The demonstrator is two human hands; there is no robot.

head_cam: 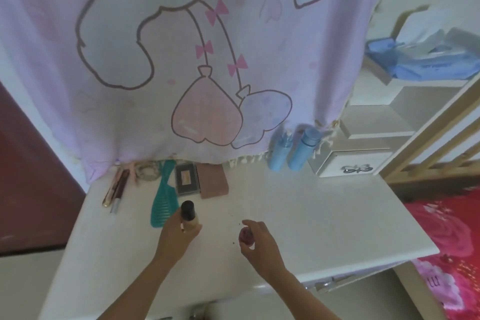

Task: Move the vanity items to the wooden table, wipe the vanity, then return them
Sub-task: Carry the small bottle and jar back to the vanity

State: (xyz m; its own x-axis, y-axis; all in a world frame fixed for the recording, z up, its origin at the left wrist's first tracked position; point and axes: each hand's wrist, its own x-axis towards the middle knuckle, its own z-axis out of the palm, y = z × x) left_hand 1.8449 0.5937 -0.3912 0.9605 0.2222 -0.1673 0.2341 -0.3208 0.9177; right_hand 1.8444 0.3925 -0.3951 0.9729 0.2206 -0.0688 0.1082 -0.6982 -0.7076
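Vanity items, seven or eight, sit on the white vanity top (pixel 311 215), most of them beyond the left hand. Left hand (pixel 179 235): fingers curled round the lower body of a beige bottle (pixel 192 222) with a black cap, held roughly upright; cannot tell whether its base touches the surface. Right hand (pixel 259 244): fingers and thumb bent around a small dark-red round jar (pixel 246 234), just above or on the top, contact unclear. The two hands are near each other but apart, with a few dark specks (pixel 230 214) on the bare white surface between them. Just beyond and outside the left hand lies a teal comb (pixel 164 197), handle pointing away. Further out from the same hand: a black compact (pixel 187 179) with a pale window, and touching its right edge a flat pinkish-brown pad (pixel 213 181). Well to the outer side of the left hand, two slim tubes (pixel 117 187) lie side by side; a pale scrunchie (pixel 146 170) sits behind them. Far beyond the right hand, two light-blue bottles (pixel 281 150) stand upright, close together, beside a white drawer box (pixel 348 161) with a butterfly-shaped pull. A pink cartoon cloth (pixel 181 60) hangs behind everything, its lower edge reaching the back of the vanity top.
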